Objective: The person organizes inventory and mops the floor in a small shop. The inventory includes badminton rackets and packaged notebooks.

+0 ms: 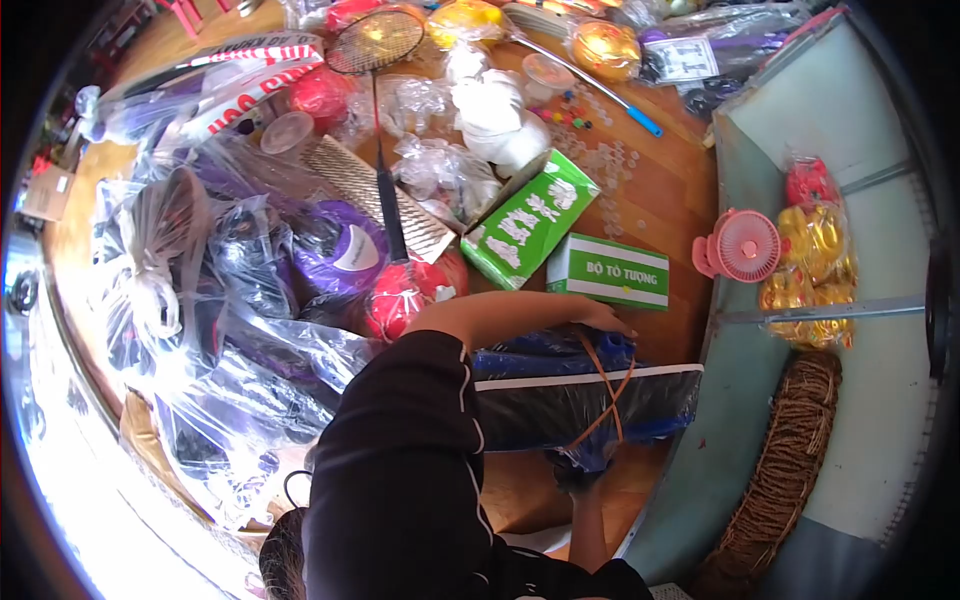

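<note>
Over the far edge of the bundle, the left hand lays its fingers close together, though whether they pinch anything I cannot tell, while the right hand is at the near edge, its fingers too dark and hidden to read. Between them the bundle lies on the wooden floor, long and blue and black under shiny, wrinkled plastic, a pale strip running its length and brown bands crossing near its right end. Green boxes sit just beyond, a metal panel to the right.
</note>
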`<move>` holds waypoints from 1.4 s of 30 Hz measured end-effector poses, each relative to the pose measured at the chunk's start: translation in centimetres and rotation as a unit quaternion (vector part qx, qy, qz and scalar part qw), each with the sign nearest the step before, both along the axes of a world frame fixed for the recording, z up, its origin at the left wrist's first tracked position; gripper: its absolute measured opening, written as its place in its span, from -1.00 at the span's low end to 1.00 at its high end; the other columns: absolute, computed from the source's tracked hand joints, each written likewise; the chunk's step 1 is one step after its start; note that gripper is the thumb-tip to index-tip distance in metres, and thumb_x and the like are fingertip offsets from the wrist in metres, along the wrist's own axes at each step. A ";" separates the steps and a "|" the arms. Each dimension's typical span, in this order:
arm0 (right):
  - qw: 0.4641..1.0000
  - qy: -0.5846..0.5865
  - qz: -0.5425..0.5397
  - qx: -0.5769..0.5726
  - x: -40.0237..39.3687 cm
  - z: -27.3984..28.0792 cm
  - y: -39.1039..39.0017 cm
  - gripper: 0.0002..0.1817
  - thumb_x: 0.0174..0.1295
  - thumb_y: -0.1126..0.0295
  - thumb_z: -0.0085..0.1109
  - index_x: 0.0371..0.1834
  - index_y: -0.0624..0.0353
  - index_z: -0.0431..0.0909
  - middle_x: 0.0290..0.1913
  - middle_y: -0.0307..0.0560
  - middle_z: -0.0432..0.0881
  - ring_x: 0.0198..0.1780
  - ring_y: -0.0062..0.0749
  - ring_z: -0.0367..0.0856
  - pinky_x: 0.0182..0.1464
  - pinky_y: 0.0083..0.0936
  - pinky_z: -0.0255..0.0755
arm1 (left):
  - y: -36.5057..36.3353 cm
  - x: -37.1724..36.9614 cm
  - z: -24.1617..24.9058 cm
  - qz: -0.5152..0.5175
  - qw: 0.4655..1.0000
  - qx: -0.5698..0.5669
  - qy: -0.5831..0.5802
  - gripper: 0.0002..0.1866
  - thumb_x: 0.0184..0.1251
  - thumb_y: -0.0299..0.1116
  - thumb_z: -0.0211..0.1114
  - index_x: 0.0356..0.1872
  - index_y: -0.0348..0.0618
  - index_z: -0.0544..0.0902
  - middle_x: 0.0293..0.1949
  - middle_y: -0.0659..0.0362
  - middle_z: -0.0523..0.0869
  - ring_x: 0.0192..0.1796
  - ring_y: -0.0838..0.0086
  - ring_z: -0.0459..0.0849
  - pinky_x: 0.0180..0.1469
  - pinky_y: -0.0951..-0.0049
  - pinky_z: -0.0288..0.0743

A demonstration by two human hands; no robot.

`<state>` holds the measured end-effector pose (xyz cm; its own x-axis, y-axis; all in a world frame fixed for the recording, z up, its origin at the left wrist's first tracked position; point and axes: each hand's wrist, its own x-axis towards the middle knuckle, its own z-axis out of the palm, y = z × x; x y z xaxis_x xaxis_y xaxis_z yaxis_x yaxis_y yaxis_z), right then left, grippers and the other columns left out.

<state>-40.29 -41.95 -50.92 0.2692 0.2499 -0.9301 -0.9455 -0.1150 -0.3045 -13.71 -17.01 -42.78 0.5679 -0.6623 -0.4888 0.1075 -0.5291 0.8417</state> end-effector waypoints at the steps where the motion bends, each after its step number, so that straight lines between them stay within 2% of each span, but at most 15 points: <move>1: 0.999 -0.002 0.012 0.034 0.6 -1.9 1.4 -0.33 0.17 -0.23 -0.31 0.02 0.15 0.35 -0.24 -0.11 0.54 -0.41 -0.43 0.47 -0.34 -0.61 0.32 | 0.5 -0.1 -0.8 0.002 1.000 0.004 0.002 -0.21 0.02 0.32 0.00 0.05 -0.21 0.46 0.12 -0.06 0.39 0.18 0.18 0.33 0.17 0.34 0.15; 3: 0.995 -0.005 0.013 0.096 0.6 -5.1 3.9 -0.33 0.15 -0.25 -0.30 0.01 0.13 0.36 -0.25 -0.12 0.54 -0.44 -0.45 0.45 -0.41 -0.61 0.28 | 0.9 -0.7 -1.8 -0.009 0.994 -0.098 0.049 -0.25 0.06 0.33 -0.04 -0.03 -0.19 0.53 0.05 -0.03 0.46 0.09 0.24 0.39 0.12 0.34 0.20; 7: 0.979 -0.045 -0.074 0.186 -2.5 -9.8 5.6 -0.33 0.11 -0.28 -0.27 -0.02 0.09 0.37 -0.29 -0.12 0.55 -0.50 -0.49 0.41 -0.55 -0.62 0.22 | 1.7 -0.8 1.3 -0.003 0.995 0.004 0.095 -0.22 0.04 0.35 -0.04 -0.05 -0.22 0.53 -0.03 -0.03 0.52 0.00 0.23 0.47 0.09 0.34 0.24; 9: 0.963 -0.083 -0.124 0.223 -4.6 -11.8 5.6 -0.33 0.09 -0.30 -0.26 -0.03 0.06 0.37 -0.30 -0.13 0.55 -0.53 -0.52 0.38 -0.62 -0.62 0.19 | 0.0 0.4 -2.9 -0.023 0.993 0.086 0.072 -0.22 0.06 0.36 -0.08 -0.06 -0.22 0.54 -0.08 -0.01 0.55 -0.06 0.25 0.51 0.05 0.34 0.27; 11: 0.950 -0.120 -0.174 0.231 -3.1 -3.1 8.6 -0.32 0.08 -0.31 -0.25 -0.04 0.05 0.37 -0.31 -0.13 0.55 -0.54 -0.53 0.37 -0.66 -0.62 0.18 | -0.2 1.4 -7.7 -0.050 0.990 0.007 0.134 -0.23 0.09 0.35 -0.10 -0.06 -0.22 0.54 -0.07 -0.03 0.54 -0.05 0.27 0.51 0.05 0.36 0.26; 13: 0.901 0.021 -0.401 0.162 -0.9 4.5 11.4 -0.38 0.12 -0.19 -0.17 -0.02 0.13 0.36 -0.35 -0.08 0.53 -0.59 -0.48 0.34 -0.64 -0.64 0.20 | 0.6 0.8 -6.1 -0.042 0.987 -0.073 0.137 -0.31 0.17 0.27 -0.15 -0.01 -0.13 0.52 -0.06 -0.03 0.54 -0.09 0.27 0.52 0.07 0.38 0.25; 17: 0.841 -0.058 -0.415 0.343 -3.9 -2.9 8.9 -0.49 0.21 -0.05 -0.26 -0.13 0.18 0.42 -0.24 0.04 0.55 -0.42 -0.38 0.47 -0.59 -0.50 0.31 | 0.4 2.0 -10.2 -0.041 0.990 -0.097 0.097 -0.44 0.24 0.17 -0.15 0.06 0.01 0.47 -0.06 0.00 0.54 -0.15 0.35 0.54 0.08 0.41 0.24; 20: 0.919 -0.109 -0.336 0.175 -3.2 -2.5 8.1 -0.52 0.21 0.00 -0.24 -0.13 0.20 0.44 -0.25 0.03 0.56 -0.42 -0.38 0.48 -0.54 -0.46 0.33 | 0.6 2.3 -9.7 -0.028 0.983 -0.080 0.162 -0.38 0.22 0.17 -0.09 0.10 -0.12 0.43 0.00 -0.02 0.51 -0.03 0.37 0.49 0.08 0.43 0.24; 24: 0.965 -0.140 -0.213 -0.062 -2.3 -0.6 7.3 -0.55 0.21 0.06 -0.21 -0.14 0.22 0.46 -0.25 0.02 0.57 -0.42 -0.37 0.50 -0.48 -0.42 0.37 | 0.2 1.4 -0.5 -0.040 0.991 0.036 0.122 -0.32 0.20 0.19 -0.07 0.13 -0.21 0.38 0.04 -0.03 0.47 0.06 0.37 0.43 0.07 0.44 0.26; 26: 0.964 -0.136 -0.193 -0.119 -2.1 0.7 6.3 -0.56 0.21 0.08 -0.21 -0.14 0.23 0.47 -0.25 0.02 0.57 -0.42 -0.37 0.51 -0.46 -0.41 0.38 | 0.0 1.0 1.2 0.057 0.996 0.055 -0.049 -0.31 0.23 0.17 -0.09 0.14 -0.25 0.34 0.10 0.02 0.43 0.13 0.33 0.37 0.17 0.45 0.15; 29: 0.941 -0.270 -0.022 -0.202 -2.1 4.0 2.7 -0.63 0.17 0.17 -0.10 -0.22 0.24 0.55 -0.33 -0.01 0.60 -0.39 -0.38 0.53 -0.29 -0.38 0.39 | -0.5 0.4 5.0 0.072 0.996 0.058 0.015 -0.27 0.20 0.24 -0.12 0.14 -0.22 0.36 0.12 -0.01 0.41 0.15 0.31 0.35 0.17 0.47 0.14; 32: 0.912 -0.226 0.115 -0.323 -2.1 11.1 -0.4 -0.67 0.09 0.15 0.02 -0.26 0.18 0.58 -0.37 -0.05 0.62 -0.36 -0.33 0.56 -0.26 -0.43 0.41 | -0.8 -0.7 6.2 -0.052 0.991 0.048 -0.110 -0.37 0.20 0.13 -0.01 0.05 -0.26 0.42 0.05 -0.10 0.44 0.15 0.24 0.36 0.12 0.41 0.23; 35: 0.881 -0.265 0.023 -0.390 -4.6 16.1 -5.4 -0.63 0.05 0.09 0.09 -0.40 0.22 0.60 -0.46 -0.02 0.61 -0.46 -0.43 0.53 -0.36 -0.43 0.39 | -2.4 -3.6 7.8 -0.124 0.979 0.044 -0.156 -0.47 0.18 0.03 0.08 -0.02 -0.23 0.46 0.01 -0.17 0.45 0.16 0.06 0.33 0.16 0.27 0.18; 38: 0.788 -0.269 -0.025 -0.553 -7.0 20.8 -12.2 -0.60 0.03 0.11 0.13 -0.55 0.33 0.57 -0.62 0.03 0.55 -0.59 -0.38 0.51 -0.43 -0.42 0.37 | -3.2 -6.1 5.7 -0.193 0.868 0.078 -0.451 -0.40 0.13 0.00 0.11 0.13 -0.12 0.32 0.12 -0.15 0.34 0.23 -0.05 0.19 0.16 -0.15 0.00; 42: 0.791 -0.246 -0.254 -0.499 -10.2 25.4 -17.3 -0.63 0.08 0.11 0.12 -0.49 0.28 0.56 -0.63 -0.07 0.53 -0.64 -0.48 0.46 -0.61 -0.46 0.34 | -4.8 -8.3 5.4 -0.216 0.813 0.161 -0.517 -0.28 0.14 0.04 0.08 0.21 -0.25 0.16 0.12 -0.16 0.34 0.25 -0.02 0.17 0.21 -0.13 -0.07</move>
<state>-50.48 -59.27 -25.55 0.4895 -0.7998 -0.3475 -0.7426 -0.1735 -0.6469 -22.00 -21.77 -37.43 0.5340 -0.8411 -0.0860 -0.8231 -0.5404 0.1747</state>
